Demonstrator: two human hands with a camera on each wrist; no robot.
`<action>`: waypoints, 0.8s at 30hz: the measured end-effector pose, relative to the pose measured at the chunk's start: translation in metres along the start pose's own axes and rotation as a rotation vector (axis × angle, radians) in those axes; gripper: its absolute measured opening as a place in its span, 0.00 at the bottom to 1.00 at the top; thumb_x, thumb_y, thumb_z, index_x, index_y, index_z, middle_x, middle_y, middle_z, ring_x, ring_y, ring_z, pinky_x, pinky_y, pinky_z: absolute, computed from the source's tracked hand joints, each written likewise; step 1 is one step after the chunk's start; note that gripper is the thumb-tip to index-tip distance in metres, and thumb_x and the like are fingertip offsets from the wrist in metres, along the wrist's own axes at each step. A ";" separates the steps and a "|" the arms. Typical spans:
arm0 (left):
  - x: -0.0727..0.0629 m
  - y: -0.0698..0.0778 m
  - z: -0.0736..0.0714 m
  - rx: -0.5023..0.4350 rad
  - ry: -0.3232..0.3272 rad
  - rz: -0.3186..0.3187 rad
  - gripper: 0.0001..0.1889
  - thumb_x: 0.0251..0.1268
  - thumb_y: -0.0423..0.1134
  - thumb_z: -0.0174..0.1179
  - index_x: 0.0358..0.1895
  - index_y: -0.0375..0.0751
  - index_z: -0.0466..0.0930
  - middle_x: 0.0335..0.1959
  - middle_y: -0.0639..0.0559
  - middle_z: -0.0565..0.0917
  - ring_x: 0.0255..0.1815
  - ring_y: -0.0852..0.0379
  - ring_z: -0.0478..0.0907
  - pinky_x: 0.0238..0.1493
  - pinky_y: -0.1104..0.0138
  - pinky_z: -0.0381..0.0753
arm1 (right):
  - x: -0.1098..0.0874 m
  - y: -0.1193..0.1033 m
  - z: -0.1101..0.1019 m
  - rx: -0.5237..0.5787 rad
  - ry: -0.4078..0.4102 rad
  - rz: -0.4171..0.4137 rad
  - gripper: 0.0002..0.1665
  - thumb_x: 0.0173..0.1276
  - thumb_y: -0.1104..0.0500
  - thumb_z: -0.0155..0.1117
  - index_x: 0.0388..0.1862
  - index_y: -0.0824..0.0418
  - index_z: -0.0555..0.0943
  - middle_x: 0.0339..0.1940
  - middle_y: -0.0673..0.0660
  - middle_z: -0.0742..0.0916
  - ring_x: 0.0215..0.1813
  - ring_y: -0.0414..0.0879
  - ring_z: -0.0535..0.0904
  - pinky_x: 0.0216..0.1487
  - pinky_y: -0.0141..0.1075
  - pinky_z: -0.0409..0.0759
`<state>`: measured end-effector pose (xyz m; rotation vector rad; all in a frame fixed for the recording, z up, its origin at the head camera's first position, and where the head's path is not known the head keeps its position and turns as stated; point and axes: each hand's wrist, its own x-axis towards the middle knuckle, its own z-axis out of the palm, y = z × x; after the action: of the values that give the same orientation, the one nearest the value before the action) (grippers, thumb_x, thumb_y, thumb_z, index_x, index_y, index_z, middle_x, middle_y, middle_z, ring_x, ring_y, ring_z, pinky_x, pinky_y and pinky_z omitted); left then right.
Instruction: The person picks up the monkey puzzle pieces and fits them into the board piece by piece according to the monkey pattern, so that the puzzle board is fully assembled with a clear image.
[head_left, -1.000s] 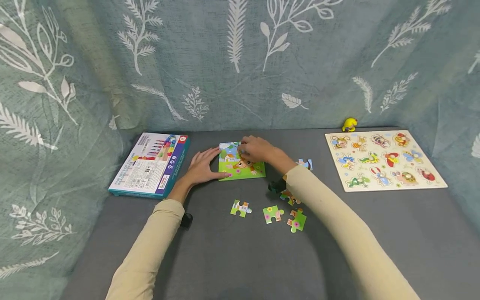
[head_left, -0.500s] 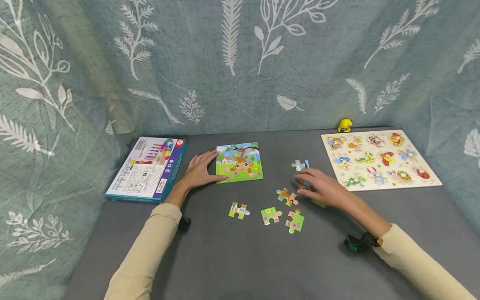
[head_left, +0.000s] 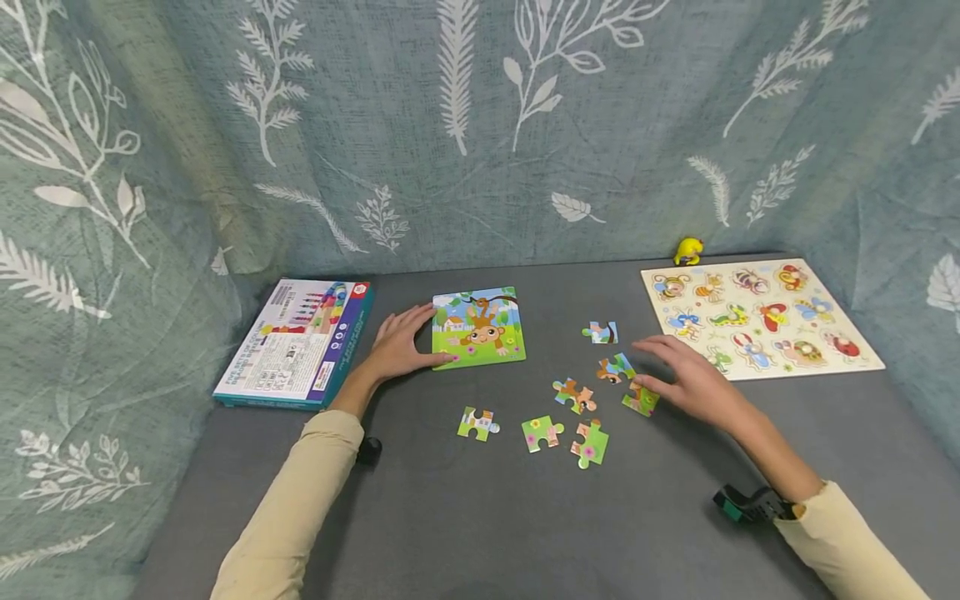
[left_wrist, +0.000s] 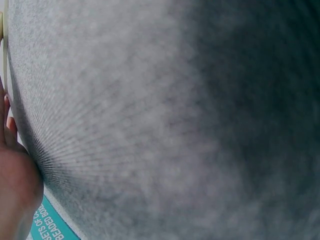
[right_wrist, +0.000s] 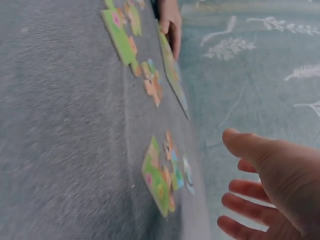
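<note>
My left hand [head_left: 400,343] lies at the left edge of a square monkey picture board [head_left: 487,333], thumb on its lower left corner, fingers along its side. To the right, my right hand [head_left: 697,383] is relaxed and holds nothing, its fingers spread in the right wrist view. Its thumb is close to a green corner jigsaw piece [head_left: 641,401]. Just left of that lies a monkey-patterned jigsaw piece [head_left: 615,368], and farther back a blue jigsaw piece [head_left: 602,332]. Several more pieces are loose toward the front, including a green flower piece [head_left: 542,432].
A flat box [head_left: 292,342] lies left of the left hand. At the right stands a wooden insect peg board [head_left: 761,317], partly behind the right hand, with a small yellow toy [head_left: 688,251] at its back edge. A leaf-patterned curtain [head_left: 480,192] closes the back.
The right hand has left the top of the monkey board and moved right, passing over the loose pieces to their right side. The left hand stays at the board's edge.
</note>
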<state>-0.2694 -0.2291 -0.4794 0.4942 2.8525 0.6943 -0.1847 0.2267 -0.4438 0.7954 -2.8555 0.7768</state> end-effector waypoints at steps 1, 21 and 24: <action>0.000 0.000 0.000 -0.003 0.001 0.002 0.51 0.53 0.62 0.66 0.77 0.46 0.53 0.79 0.46 0.53 0.80 0.42 0.46 0.77 0.42 0.36 | 0.001 0.000 0.000 0.004 -0.003 0.010 0.29 0.65 0.58 0.67 0.63 0.68 0.74 0.60 0.66 0.78 0.63 0.63 0.74 0.61 0.58 0.72; 0.000 0.003 -0.001 -0.003 -0.002 -0.004 0.50 0.54 0.60 0.66 0.77 0.46 0.53 0.79 0.47 0.53 0.80 0.43 0.45 0.77 0.43 0.36 | 0.035 -0.008 0.016 0.076 -0.043 0.052 0.19 0.69 0.59 0.63 0.55 0.67 0.80 0.46 0.64 0.84 0.39 0.50 0.83 0.38 0.42 0.80; -0.002 0.003 0.000 -0.011 0.000 -0.006 0.50 0.54 0.59 0.66 0.77 0.46 0.53 0.79 0.45 0.53 0.80 0.43 0.46 0.77 0.43 0.36 | 0.043 -0.008 0.017 0.055 -0.041 0.090 0.20 0.69 0.58 0.63 0.56 0.67 0.80 0.49 0.66 0.84 0.40 0.52 0.83 0.39 0.45 0.81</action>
<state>-0.2663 -0.2276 -0.4778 0.4834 2.8469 0.7085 -0.2168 0.1925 -0.4458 0.7009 -2.9362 0.8632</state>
